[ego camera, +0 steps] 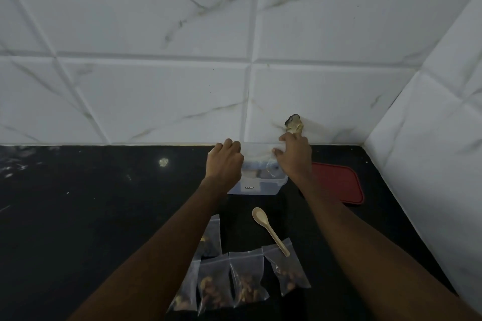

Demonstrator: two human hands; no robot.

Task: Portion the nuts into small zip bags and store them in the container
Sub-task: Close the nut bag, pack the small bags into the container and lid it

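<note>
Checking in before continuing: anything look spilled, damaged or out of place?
No nuts spilled. The wall tile has a broken, dark hole above the right hand. The spoon lies with its handle across one filled bag.

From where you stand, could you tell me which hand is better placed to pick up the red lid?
Right. The right hand is at the container's right side, with the red lid lying just beside that forearm; the left hand would have to cross over.

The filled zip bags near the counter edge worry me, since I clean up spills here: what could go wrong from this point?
The zip bags lie under both forearms; pulling back could sweep them off the counter. The spoon rests its handle on one bag and may get knocked. Both hands, left and right, work over the clear container, which might tip.
</note>
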